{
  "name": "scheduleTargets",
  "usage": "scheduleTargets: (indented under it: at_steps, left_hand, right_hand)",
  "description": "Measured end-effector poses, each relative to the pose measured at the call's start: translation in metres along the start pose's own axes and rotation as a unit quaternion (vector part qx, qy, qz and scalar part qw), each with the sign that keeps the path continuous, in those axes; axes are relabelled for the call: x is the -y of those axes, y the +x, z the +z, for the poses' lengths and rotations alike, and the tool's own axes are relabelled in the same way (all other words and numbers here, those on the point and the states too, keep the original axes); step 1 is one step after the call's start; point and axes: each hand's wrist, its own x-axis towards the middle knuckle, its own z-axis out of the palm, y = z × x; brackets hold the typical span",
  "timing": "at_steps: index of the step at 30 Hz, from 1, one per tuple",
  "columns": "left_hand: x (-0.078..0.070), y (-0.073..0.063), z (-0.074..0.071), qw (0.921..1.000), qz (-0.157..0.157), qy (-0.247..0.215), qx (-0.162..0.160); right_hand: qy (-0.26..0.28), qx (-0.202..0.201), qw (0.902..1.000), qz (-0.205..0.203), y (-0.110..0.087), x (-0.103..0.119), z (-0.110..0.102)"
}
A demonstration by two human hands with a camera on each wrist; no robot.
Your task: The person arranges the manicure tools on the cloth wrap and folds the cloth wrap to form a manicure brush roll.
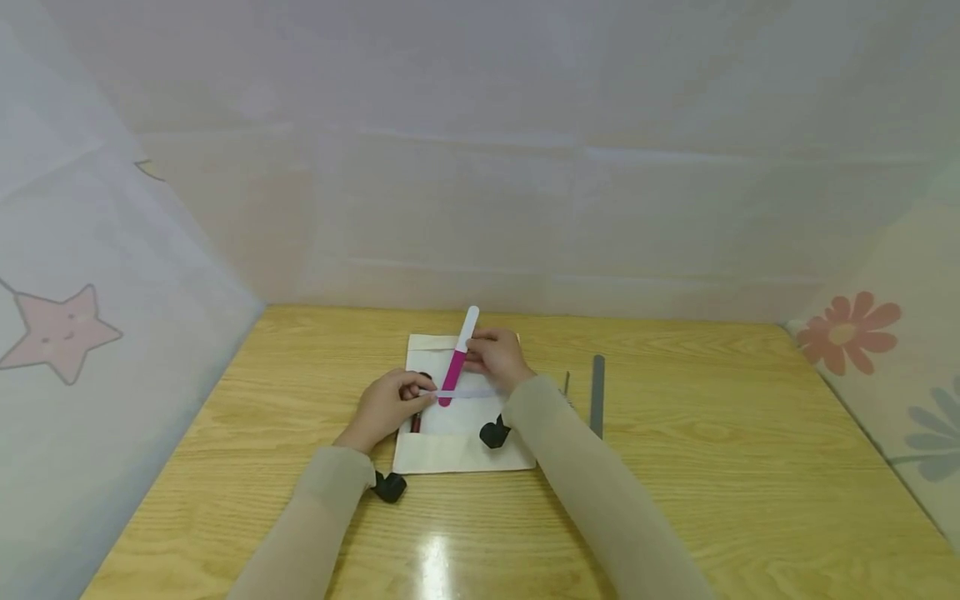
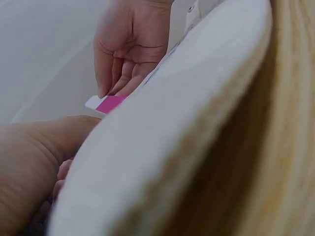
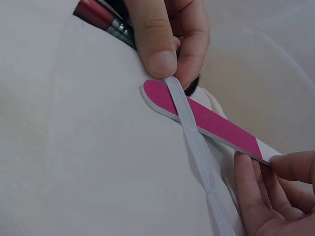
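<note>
A pink-and-white nail file [image 1: 453,371] lies slanted over a white cloth case [image 1: 465,454]. My right hand [image 1: 501,358] pinches it near its white part, between thumb and fingers. Its rounded pink end passes under a white elastic band [image 3: 197,152] stitched across the case. With thumb and finger, my left hand [image 1: 386,407] pinches that band beside the file's pink end. A brush with a dark red handle [image 3: 96,14] lies under the left hand, its middle hidden by the fingers. In the left wrist view, the case's edge covers most of the file.
To the right of the case, a grey nail file [image 1: 597,396] lies on the wooden table [image 1: 712,467]. A thin metal tool [image 1: 567,383] is beside it, partly hidden by the right sleeve. Printed cloth walls [image 1: 480,217] stand behind and at both sides.
</note>
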Motion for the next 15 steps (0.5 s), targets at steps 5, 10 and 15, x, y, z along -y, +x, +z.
scheduleTargets:
  at_steps: [5,10,15]
  left_hand:
    - [0.0008,0.0002,0.0009,1.0000,-0.002,0.000,0.000]
    - [0.0003,0.0000,0.0010,1.0000,-0.003,0.001,-0.002]
    - [-0.0006,-0.0001,0.0002,1.0000,-0.002,-0.002,-0.005]
  right_hand:
    - [-0.069,0.016,0.9975,0.009,-0.0005,-0.0031,0.0028]
    - [-0.104,0.033,0.9939,0.015,-0.0003,-0.0048,0.0046]
    - [-0.113,0.055,0.9918,0.022,0.0014,-0.0053,0.0033]
